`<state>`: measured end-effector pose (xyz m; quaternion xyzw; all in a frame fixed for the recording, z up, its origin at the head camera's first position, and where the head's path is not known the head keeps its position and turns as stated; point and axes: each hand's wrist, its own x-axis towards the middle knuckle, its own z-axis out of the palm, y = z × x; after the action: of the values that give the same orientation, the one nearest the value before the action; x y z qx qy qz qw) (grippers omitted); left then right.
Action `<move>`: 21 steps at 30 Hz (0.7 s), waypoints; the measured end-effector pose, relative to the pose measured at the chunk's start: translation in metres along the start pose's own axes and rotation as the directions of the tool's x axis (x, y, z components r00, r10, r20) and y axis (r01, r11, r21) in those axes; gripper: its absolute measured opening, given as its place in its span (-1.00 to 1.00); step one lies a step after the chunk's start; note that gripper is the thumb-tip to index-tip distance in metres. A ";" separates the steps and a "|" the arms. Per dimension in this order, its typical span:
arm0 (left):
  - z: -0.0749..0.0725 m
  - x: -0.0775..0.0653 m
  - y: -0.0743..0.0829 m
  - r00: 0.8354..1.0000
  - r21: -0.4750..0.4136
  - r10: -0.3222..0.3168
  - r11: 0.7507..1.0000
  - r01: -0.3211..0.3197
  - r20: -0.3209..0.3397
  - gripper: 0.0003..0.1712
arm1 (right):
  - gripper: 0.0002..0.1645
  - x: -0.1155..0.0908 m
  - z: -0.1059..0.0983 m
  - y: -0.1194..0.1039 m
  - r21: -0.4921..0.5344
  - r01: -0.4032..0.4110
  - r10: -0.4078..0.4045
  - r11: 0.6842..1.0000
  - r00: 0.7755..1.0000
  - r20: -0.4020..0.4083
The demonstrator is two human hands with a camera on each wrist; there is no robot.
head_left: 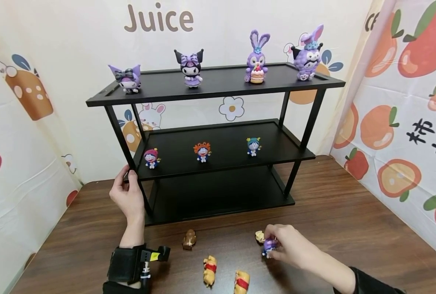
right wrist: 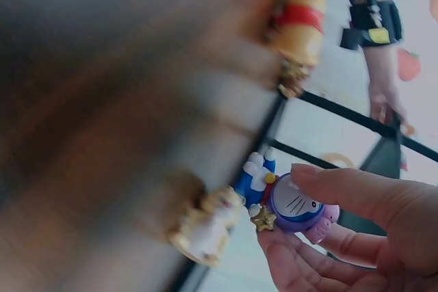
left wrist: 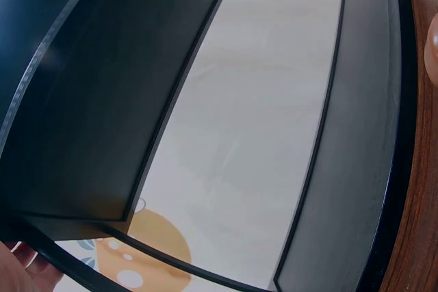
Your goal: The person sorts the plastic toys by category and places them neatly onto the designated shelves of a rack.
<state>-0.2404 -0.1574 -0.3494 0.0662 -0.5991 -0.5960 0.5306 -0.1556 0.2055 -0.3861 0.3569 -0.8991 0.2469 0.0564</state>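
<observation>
My right hand (head_left: 289, 247) pinches a small blue cat figurine (head_left: 269, 246) with a purple hat, low over the front of the table. In the right wrist view the figurine (right wrist: 294, 200) lies sideways between thumb and fingers, its white face and gold star showing. Close beside it is a cream-coloured figurine (head_left: 259, 236). With thumb and fingers, my left hand (head_left: 129, 198) grips the black three-tier shelf rack (head_left: 218, 94) at the left end of its middle tier. Three similar cat figurines, one with an orange hat (head_left: 202, 152), stand along that tier.
Several purple figurines, among them a rabbit with a cake (head_left: 256, 61), stand on the top tier. Before the rack, a brown figurine (head_left: 189, 239) and two yellow bear figurines with red bands (head_left: 209, 270) lie on the wooden table (head_left: 335, 204). Printed cloth hangs behind and at the sides.
</observation>
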 end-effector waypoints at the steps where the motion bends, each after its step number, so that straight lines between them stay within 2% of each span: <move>1: 0.000 0.000 0.000 1.000 -0.003 -0.002 1.000 0.002 0.001 -0.73 | -0.70 0.001 -0.004 0.000 0.005 0.003 -0.003 1.000 1.000 -0.006; 5: 0.000 0.000 0.001 1.000 -0.003 -0.012 1.000 0.012 0.004 -0.72 | -0.70 0.003 -0.022 -0.001 0.016 0.009 -0.008 1.000 0.999 -0.045; 12: 0.000 0.000 0.001 1.000 0.011 -0.007 1.000 0.007 0.002 -0.72 | -0.68 0.009 -0.060 -0.002 -0.100 0.031 -0.049 0.995 0.981 -0.186; 21: 0.001 0.000 -0.001 1.000 -0.014 0.006 1.000 -0.006 0.003 -0.73 | -0.70 0.027 -0.117 -0.001 -0.245 -0.050 -0.016 0.968 0.966 -0.258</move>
<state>-0.2413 -0.1572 -0.3501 0.0600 -0.5958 -0.5987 0.5320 -0.1835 0.2445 -0.2765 0.3041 -0.9111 0.1768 0.2149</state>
